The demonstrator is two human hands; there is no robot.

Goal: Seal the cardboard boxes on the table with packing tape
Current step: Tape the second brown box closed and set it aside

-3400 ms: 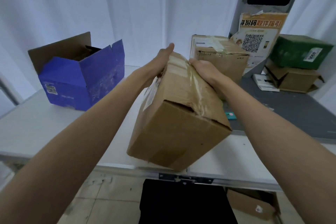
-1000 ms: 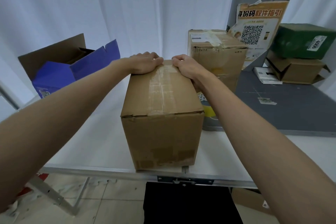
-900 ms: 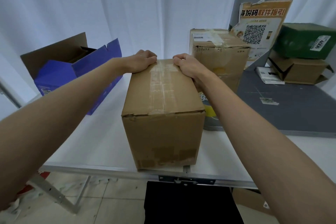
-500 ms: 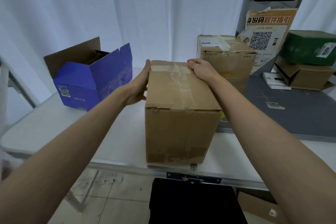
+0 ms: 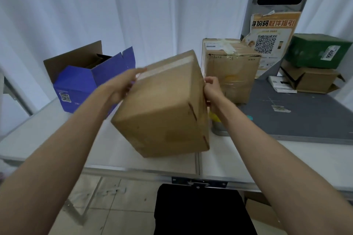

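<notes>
The white surface [image 5: 57, 139] runs widest, its near edge just below the brown box [image 5: 164, 108] I hold tilted above it, one corner lowest over the seam. Left of that box the surface lies bare up to the open blue box [image 5: 89, 82]. Right of it, close behind, stands a taped carton [image 5: 233, 68]. My left hand [image 5: 122, 86] presses flat on its left face; my right hand [image 5: 211, 89] grips its right edge.

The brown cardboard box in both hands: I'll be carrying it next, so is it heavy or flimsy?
Probably light: the brown cardboard box is tilted in the air between the left hand and right hand. Likely stiff: its faces look flat.
</notes>
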